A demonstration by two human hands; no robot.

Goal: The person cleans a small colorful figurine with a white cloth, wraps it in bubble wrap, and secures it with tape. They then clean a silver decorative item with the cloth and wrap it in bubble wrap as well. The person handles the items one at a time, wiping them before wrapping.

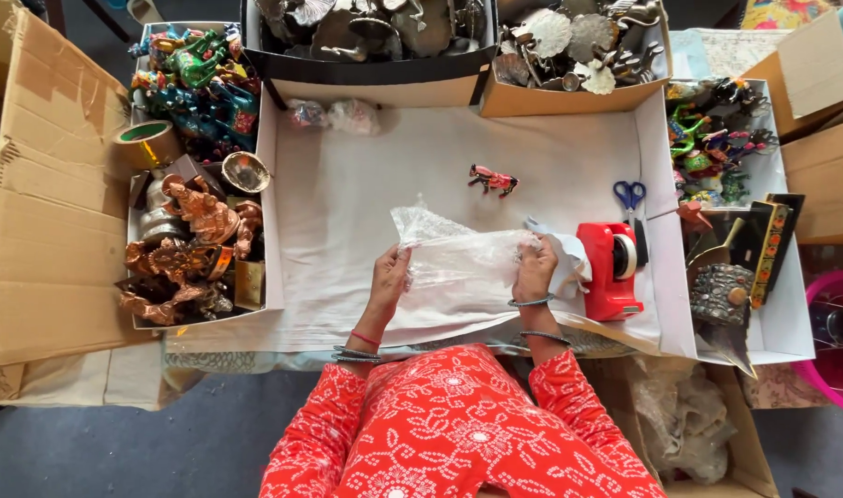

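Two hands: left hand (390, 273) and right hand (535, 269), fingers closed on opposite ends of the plastic bag (463, 261).
Bag place: centre of the frame, on the white desk (347, 184).
Handling: judged light, soft, slippery; best pinched at the edges.
Nearby: red tape dispenser (613, 267), toy horse (493, 180).

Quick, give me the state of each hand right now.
Left hand: closed on the left edge of the clear plastic sheet.
Right hand: closed on the sheet's right edge.
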